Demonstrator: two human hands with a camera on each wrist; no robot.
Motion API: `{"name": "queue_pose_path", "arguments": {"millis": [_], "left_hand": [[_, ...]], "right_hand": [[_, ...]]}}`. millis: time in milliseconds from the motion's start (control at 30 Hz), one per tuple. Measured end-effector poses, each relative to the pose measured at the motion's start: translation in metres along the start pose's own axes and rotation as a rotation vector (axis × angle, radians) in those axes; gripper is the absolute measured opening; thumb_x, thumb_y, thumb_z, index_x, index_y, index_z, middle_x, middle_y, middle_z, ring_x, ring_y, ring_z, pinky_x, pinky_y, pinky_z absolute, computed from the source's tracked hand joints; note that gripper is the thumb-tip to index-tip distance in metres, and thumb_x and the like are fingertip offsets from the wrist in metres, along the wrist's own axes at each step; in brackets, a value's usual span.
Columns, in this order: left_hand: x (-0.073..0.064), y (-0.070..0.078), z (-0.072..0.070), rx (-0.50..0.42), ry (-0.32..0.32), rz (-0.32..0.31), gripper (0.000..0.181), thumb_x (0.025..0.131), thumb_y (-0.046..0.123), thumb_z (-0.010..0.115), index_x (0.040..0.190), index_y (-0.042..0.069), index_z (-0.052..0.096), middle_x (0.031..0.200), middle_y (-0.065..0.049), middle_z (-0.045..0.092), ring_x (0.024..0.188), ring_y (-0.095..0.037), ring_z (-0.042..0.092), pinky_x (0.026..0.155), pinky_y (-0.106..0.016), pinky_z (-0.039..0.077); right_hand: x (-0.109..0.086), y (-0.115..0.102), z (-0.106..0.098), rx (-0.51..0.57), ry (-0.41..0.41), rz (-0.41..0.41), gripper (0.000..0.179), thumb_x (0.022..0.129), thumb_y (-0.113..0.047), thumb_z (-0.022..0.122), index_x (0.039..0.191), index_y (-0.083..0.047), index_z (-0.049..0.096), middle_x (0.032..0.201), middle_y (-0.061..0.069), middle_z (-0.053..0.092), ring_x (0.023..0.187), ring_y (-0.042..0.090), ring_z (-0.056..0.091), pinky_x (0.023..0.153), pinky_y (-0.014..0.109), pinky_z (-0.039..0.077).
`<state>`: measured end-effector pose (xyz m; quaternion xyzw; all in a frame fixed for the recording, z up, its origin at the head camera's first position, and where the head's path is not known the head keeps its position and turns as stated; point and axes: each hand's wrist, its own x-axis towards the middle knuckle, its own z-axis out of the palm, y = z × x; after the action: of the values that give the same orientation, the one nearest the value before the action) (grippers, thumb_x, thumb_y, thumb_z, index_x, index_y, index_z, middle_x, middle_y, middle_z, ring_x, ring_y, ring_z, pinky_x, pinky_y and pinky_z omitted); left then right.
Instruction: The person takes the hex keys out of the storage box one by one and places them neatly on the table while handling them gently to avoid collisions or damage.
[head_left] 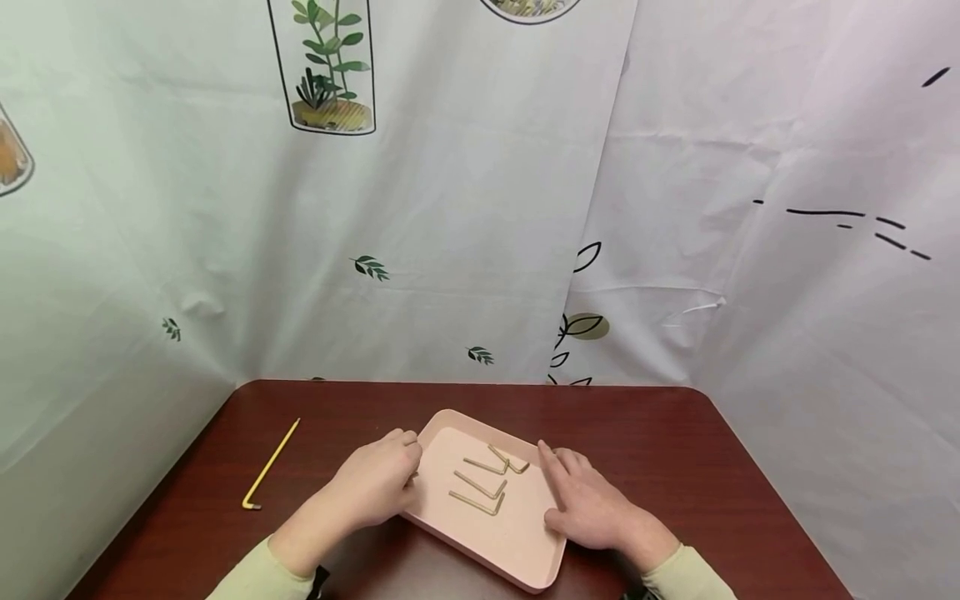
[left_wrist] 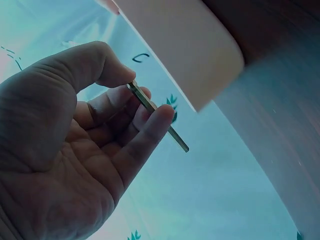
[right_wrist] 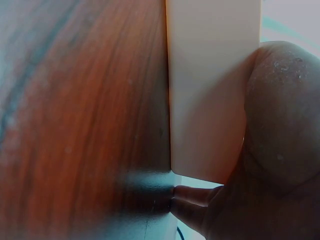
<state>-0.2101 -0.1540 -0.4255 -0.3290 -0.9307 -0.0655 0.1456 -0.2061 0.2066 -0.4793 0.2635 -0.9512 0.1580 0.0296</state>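
Note:
In the left wrist view, my left hand (left_wrist: pixel 75 135) pinches a brass-coloured hex key (left_wrist: pixel 172 136) between thumb and fingertips, its free end sticking out past them. From the head view, that left hand (head_left: pixel 378 479) is at the left rim of a pink tray (head_left: pixel 480 552) and mostly hides the key. Several L-shaped brass hex keys (head_left: pixel 474 502) lie inside the tray, two of them crossing near the far side. My right hand (head_left: pixel 588 500) rests along the tray's right rim, index finger extended to the far corner and thumb on the edge.
A yellow hex key (head_left: pixel 272 467) with a bent lower end lies on the left part of the dark red-brown table (head_left: pixel 652 442). White cloth (head_left: pixel 465 208) printed with plants and jars hangs behind the table and along both sides.

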Motion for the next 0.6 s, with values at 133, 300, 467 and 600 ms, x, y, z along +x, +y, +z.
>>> {"name": "queue_pose_path", "arguments": {"millis": [133, 300, 467, 600], "left_hand": [[-0.006, -0.007, -0.001, 0.009, 0.019, 0.004, 0.038, 0.076, 0.0, 0.077, 0.072, 0.02, 0.046, 0.081, 0.007, 0.042, 0.079, -0.017, 0.046, 0.062, -0.031, 0.043], [-0.013, -0.018, -0.001, 0.015, 0.026, -0.002, 0.036, 0.078, 0.0, 0.076, 0.074, 0.02, 0.047, 0.079, 0.009, 0.039, 0.078, -0.015, 0.044, 0.063, -0.03, 0.042], [-0.02, -0.029, 0.001, 0.023, 0.033, 0.005, 0.038, 0.076, -0.002, 0.074, 0.072, 0.021, 0.044, 0.077, 0.01, 0.037, 0.077, -0.015, 0.045, 0.066, -0.03, 0.045], [-0.025, -0.037, 0.002, 0.02, 0.025, -0.003, 0.039, 0.075, -0.004, 0.073, 0.072, 0.022, 0.044, 0.077, 0.01, 0.036, 0.076, -0.012, 0.039, 0.062, -0.028, 0.036]], "right_hand": [[-0.001, 0.0, 0.0, 0.0, 0.001, 0.003, 0.099, 0.082, -0.022, 0.072, 0.168, 0.008, 0.034, 0.149, 0.025, 0.053, 0.14, 0.045, 0.052, 0.114, 0.059, 0.048], [-0.002, -0.001, 0.0, 0.01, -0.003, 0.013, 0.099, 0.082, -0.022, 0.072, 0.169, 0.007, 0.034, 0.15, 0.025, 0.053, 0.14, 0.044, 0.052, 0.114, 0.059, 0.048], [-0.003, -0.001, 0.0, 0.011, -0.002, 0.018, 0.099, 0.082, -0.022, 0.072, 0.169, 0.007, 0.034, 0.15, 0.024, 0.053, 0.14, 0.044, 0.052, 0.114, 0.059, 0.048], [-0.002, -0.002, -0.001, 0.011, -0.005, 0.017, 0.099, 0.082, -0.022, 0.072, 0.169, 0.007, 0.034, 0.15, 0.025, 0.053, 0.14, 0.044, 0.052, 0.114, 0.059, 0.048]]}}
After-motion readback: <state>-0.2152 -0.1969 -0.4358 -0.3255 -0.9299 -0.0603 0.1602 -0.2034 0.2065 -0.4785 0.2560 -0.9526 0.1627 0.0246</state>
